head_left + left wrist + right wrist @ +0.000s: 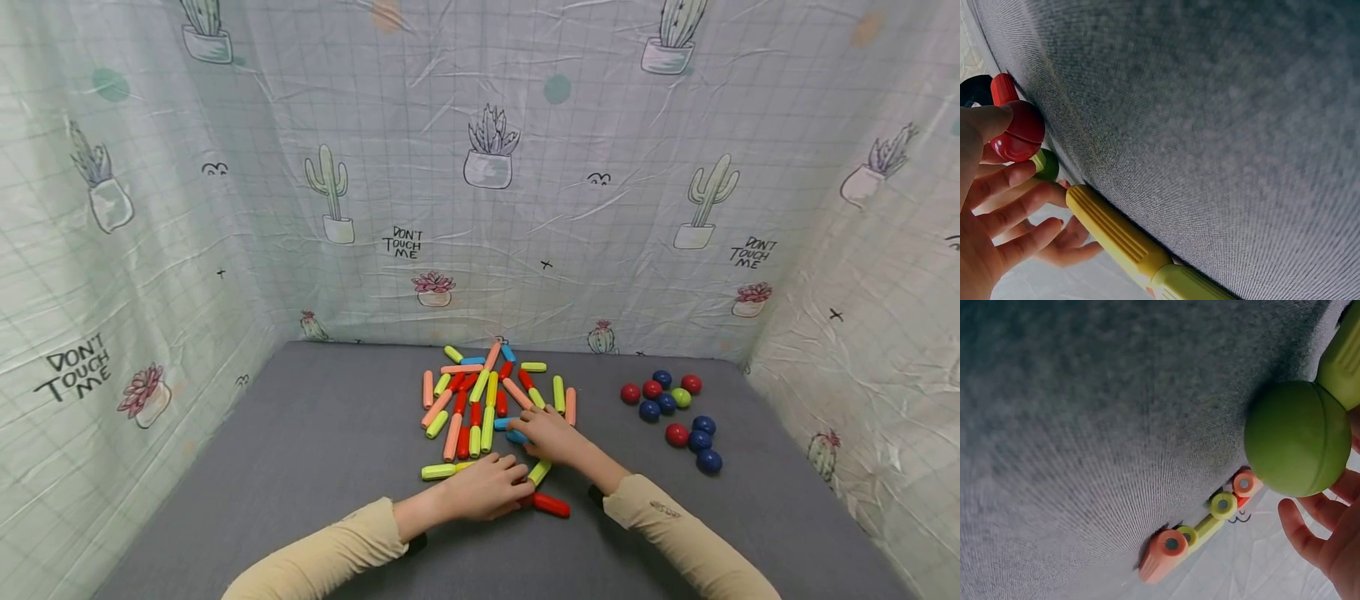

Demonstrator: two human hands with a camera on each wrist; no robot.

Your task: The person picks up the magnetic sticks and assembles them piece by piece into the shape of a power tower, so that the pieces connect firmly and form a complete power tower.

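Desk (322, 450), grey-covered, seen by me over three feeds. Left hand (487, 486): grip clamped on a red ball (1019, 134), thumb on its side and forefinger beneath, as I read it from the left wrist; a red stick (552, 505) extends from the ball, low over the desk. Right hand (551, 433): fingers beside a green ball (1297, 440), which meets the end of a yellow-green stick (1342, 362); whether this grip is together or apart I cannot tell. Blue stick (517, 436), one, under or just beside the right fingertips, I cannot settle which. Yellow stick (1119, 234), one, end to end with a second yellow-green stick (1191, 284), near the left hand. Assorted sticks (487, 429), in pink, red, yellow-green, yellow and blue, clustered mostly beyond both hands; a pink stick (1163, 556) shows me a dark round spot in its end face. Loose balls (667, 404), red, blue and one green, grouped to the right, well apart from the right hand. Sleeves (322, 550), beige, two. Curtain (555, 200), pale, printed with potted cacti, behind and at both sides
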